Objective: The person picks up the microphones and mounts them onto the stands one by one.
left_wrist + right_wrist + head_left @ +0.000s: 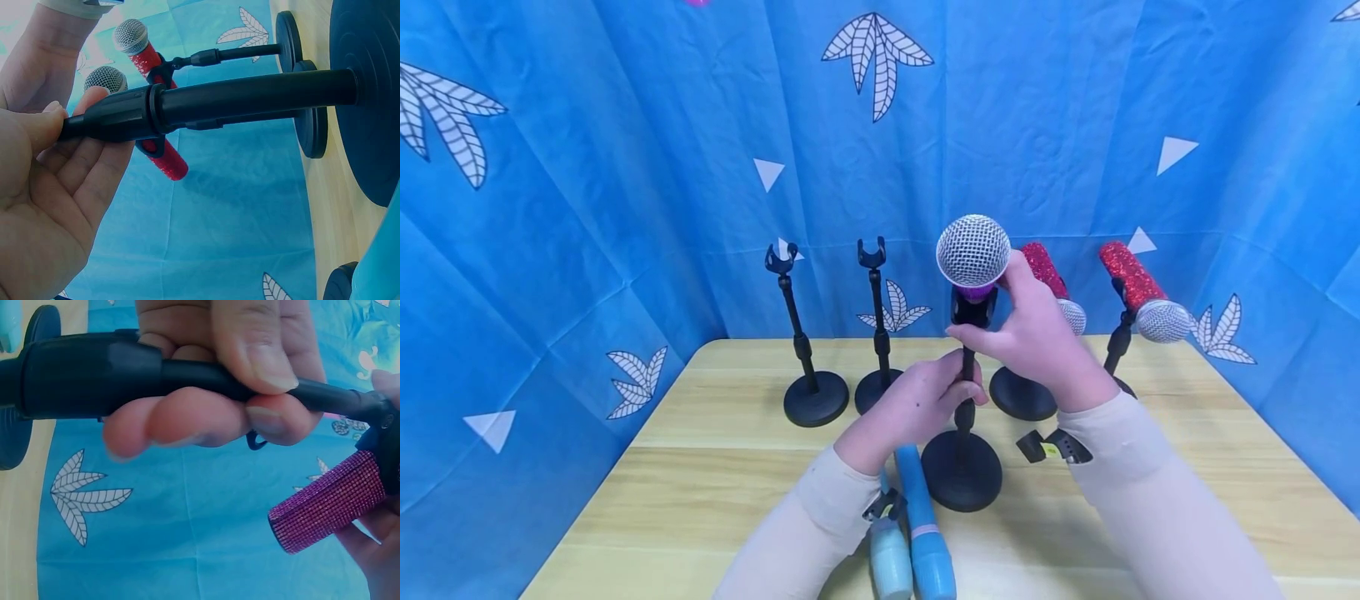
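Note:
A purple rhinestone microphone (328,503) with a silver mesh head (973,250) sits in the clip atop a black desk stand (964,417). My left hand (928,396) grips the stand's pole below the clip, thumb on one side and fingers curled round the other. Higher up, my right hand (1037,329) holds the microphone at the clip, its thumb at the near side and its fingers behind the mesh head. The stand's round base (961,475) is on the wooden table. In the left wrist view the pole (250,97) runs from my left hand to the base.
Two black stands (805,358) (880,333) with U-shaped clips stand at the back left. Two red glitter microphones (1138,279) (1045,271) rest on stands at the right. Two blue microphones (928,533) (891,558) lie by my left forearm. Blue curtain surrounds the table (700,483).

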Tool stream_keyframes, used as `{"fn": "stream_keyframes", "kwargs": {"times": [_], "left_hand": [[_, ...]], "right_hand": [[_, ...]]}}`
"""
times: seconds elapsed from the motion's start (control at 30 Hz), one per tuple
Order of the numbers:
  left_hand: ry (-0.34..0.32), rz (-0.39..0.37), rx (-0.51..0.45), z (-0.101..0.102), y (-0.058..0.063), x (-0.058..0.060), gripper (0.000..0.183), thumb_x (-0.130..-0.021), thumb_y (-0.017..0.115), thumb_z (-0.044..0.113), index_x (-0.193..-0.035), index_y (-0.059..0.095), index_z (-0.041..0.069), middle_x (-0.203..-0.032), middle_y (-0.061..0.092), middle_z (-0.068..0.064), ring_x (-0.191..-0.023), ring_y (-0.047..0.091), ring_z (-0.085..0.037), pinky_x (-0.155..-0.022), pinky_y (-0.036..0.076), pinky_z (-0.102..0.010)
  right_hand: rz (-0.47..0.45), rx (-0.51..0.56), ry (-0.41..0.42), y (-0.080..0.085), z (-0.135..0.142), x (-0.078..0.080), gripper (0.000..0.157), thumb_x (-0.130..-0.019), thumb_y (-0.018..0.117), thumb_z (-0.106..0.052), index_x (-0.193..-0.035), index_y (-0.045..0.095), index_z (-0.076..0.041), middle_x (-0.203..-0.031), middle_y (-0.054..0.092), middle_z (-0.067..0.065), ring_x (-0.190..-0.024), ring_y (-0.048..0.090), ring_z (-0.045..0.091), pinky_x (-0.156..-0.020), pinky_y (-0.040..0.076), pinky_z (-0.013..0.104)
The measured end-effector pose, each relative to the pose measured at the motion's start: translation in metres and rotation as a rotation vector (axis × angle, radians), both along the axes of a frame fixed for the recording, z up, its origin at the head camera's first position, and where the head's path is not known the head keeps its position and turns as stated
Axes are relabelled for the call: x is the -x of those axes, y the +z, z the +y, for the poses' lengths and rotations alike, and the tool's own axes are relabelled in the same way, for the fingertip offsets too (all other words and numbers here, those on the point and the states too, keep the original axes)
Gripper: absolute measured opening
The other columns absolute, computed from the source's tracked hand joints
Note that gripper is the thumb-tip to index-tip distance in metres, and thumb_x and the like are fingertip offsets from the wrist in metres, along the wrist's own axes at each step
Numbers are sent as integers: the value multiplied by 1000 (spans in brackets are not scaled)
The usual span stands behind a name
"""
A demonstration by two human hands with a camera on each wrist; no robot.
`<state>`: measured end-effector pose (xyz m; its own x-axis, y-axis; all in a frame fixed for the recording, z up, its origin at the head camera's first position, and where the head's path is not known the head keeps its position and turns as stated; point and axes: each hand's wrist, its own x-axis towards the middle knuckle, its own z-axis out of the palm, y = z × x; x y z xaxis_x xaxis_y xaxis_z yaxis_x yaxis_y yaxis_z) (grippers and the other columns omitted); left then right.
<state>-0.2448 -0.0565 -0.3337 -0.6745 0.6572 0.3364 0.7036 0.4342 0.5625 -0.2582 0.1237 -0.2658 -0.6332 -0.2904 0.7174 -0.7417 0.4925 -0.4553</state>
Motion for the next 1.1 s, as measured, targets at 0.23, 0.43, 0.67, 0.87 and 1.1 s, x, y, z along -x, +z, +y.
{"fn": "stream_keyframes", "kwargs": {"times": [0.23, 0.43, 0.67, 0.87, 1.1], "left_hand": [[-9, 14, 0, 0, 1, 1, 6, -95, 47, 31, -95, 47, 25, -85, 62, 15, -78, 57, 3, -67, 47, -17], [-11, 15, -1, 0, 2, 1, 5, -95, 49, 29, -96, 47, 24, -86, 63, 13, -78, 58, 3, -68, 47, -16], [1, 5, 26, 1, 1, 1, 5, -95, 50, 29, -95, 49, 24, -87, 61, 16, -78, 56, 2, -66, 47, -17], [27, 21, 76, 2, 1, 1, 8, -97, 51, 25, -102, 56, 22, -89, 64, 15, -84, 57, 3, -73, 46, -16], [25, 11, 21, 1, 1, 2, 7, -95, 52, 27, -96, 58, 23, -85, 61, 16, -78, 56, 4, -70, 46, -14]], "right_hand": [[78, 44, -40, -6, -1, 0, 81, -63, 87, -30, -128, 42, -13, -122, 56, -2, -113, 52, 16, -92, 43, 44], [117, 165, 27, -5, -6, -3, 76, -59, 89, -11, -124, 51, -13, -124, 58, -4, -115, 52, 14, -93, 43, 41], [250, 233, 154, 0, -11, -15, 65, -60, 84, 4, -117, 52, 1, -123, 58, 16, -117, 53, 26, -97, 41, 36], [392, 260, 258, -2, -15, -12, 55, -78, 77, -27, -106, 48, 10, -115, 56, 31, -113, 51, 44, -96, 42, 41], [390, 182, 227, -8, -23, -10, 52, -88, 63, -30, -116, 41, 8, -123, 48, 32, -122, 43, 44, -103, 34, 43]]}}
